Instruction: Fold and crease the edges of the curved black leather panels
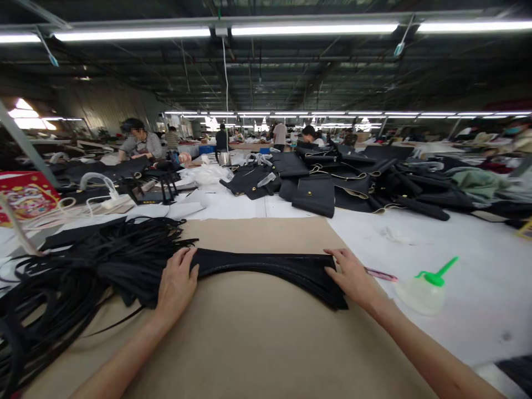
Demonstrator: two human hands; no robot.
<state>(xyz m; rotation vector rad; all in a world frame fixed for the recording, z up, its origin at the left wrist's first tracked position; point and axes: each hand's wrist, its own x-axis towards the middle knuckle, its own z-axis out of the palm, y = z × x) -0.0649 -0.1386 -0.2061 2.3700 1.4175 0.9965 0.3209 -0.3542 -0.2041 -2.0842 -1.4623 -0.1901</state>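
A fanned stack of black leather strips lies across a brown cardboard sheet in front of me. My left hand rests flat on the stack's left end, fingers stretched out. My right hand lies flat on its right end, fingers spread over the strips. Neither hand grips anything.
A tangled heap of black straps fills the left. A clear bottle with a green nozzle and a pink pen lie at the right on the white table. Black bag pieces pile up behind. Other people work far off.
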